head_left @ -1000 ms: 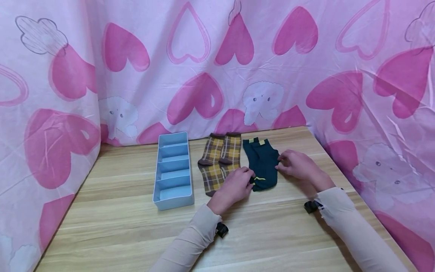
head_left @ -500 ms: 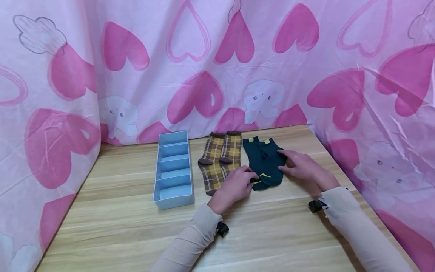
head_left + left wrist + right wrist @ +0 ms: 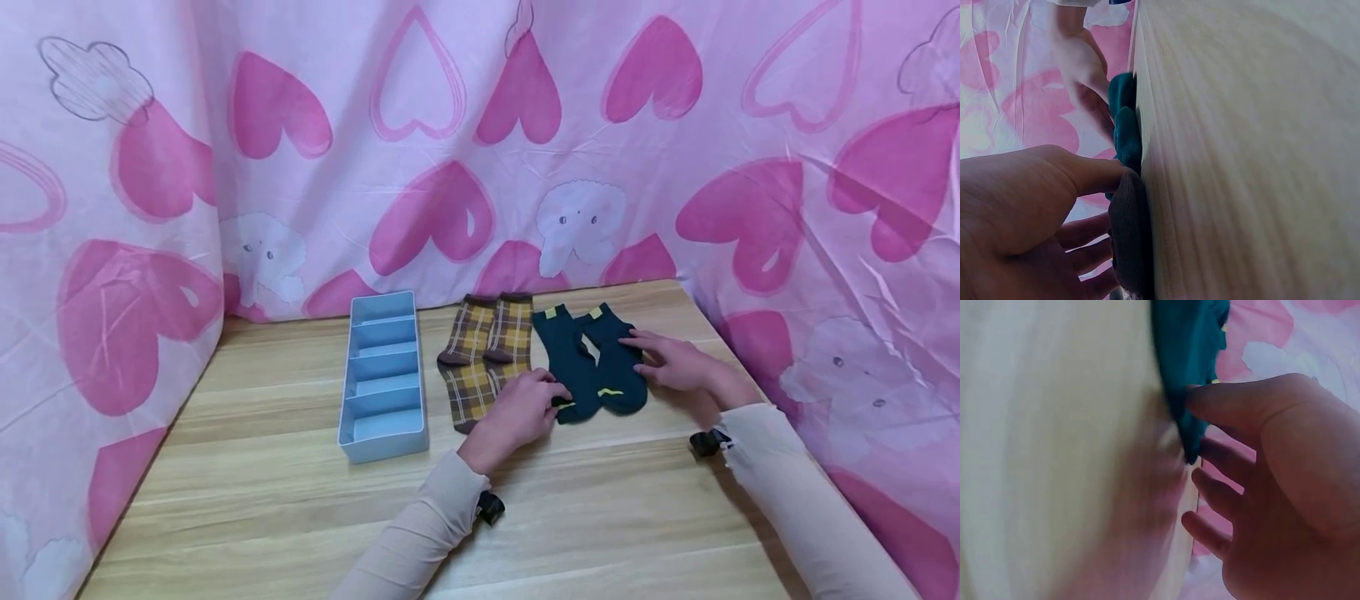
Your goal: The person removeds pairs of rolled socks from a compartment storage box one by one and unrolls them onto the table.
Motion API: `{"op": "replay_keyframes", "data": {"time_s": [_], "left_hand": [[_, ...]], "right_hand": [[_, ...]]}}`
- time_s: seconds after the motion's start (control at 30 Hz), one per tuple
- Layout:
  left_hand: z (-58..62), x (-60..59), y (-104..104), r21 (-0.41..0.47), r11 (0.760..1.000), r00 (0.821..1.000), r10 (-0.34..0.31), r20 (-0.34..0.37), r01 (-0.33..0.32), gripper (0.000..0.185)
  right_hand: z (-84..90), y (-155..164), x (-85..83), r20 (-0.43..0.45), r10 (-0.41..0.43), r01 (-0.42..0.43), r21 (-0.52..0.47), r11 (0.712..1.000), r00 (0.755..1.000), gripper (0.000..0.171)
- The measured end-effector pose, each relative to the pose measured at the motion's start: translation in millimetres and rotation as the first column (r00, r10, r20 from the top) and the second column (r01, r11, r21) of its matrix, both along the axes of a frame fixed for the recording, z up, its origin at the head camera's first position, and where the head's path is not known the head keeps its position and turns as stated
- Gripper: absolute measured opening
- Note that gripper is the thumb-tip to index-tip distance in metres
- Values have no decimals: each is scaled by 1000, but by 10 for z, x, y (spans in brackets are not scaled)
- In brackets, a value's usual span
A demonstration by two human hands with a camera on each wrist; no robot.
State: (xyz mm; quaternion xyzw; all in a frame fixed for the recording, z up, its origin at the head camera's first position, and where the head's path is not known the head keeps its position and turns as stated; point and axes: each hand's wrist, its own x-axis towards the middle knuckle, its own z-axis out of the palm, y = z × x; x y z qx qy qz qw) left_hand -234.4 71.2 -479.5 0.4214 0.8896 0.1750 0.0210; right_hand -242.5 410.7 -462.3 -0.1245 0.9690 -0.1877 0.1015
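Fingers of left hand: loosely curled, tips pressed on toe of left teal sock, thumb extended flat beside it in wrist view; whether pinching cannot be told. Fingers of right hand: nearly straight, spread, resting on outer edge of right teal sock, nothing gripped.

Teal socks: two, flat on table, side by side, touching near heels, cuffs at 12 o'clock, toes at 6 o'clock; yellow tabs on cuffs, yellow stripe near toes.

Plaid socks: brown-yellow pair, flat, just at 9 o'clock of teal pair, partly under left hand.

Tray: light blue, divided into compartments, lengthwise 12 to 6 o'clock, at 9 o'clock of plaid socks, apart from them.

Cloth: pink, hearts, hung behind and at both sides of table.
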Motion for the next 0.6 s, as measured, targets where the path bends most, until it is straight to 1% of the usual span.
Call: {"op": "replay_keyframes", "data": {"time_s": [0.1,0.17,0.23,0.33,0.47,0.53,0.6], "left_hand": [[-7,5,-10,-6,1000,1000,9,-3,-9,30],[-7,5,-19,-10,1000,1000,15,-2,-15,30],[2,2,-28,-14,1000,1000,18,-4,-18,30],[15,5,-30,-19,1000,1000,2,-10,-2,30],[44,6,-61,-8,1000,1000,-24,-3,24,31],[95,2,-92,18,1000,1000,-22,15,22,32],[174,-12,-141,42,999,1000,-10,26,9,35]], "right_hand": [[14,45,-19,33,29,-27,-52,998,999,57],[34,56,-27,67,27,-23,-72,997,997,58],[44,59,-43,85,31,-25,-69,997,996,59],[58,56,-35,95,28,-22,-59,998,995,60],[73,12,-23,75,34,-30,-56,998,997,57],[81,-24,-22,45,31,-28,-70,997,998,55],[95,-76,-28,-10,35,-36,-89,995,999,54]]}}
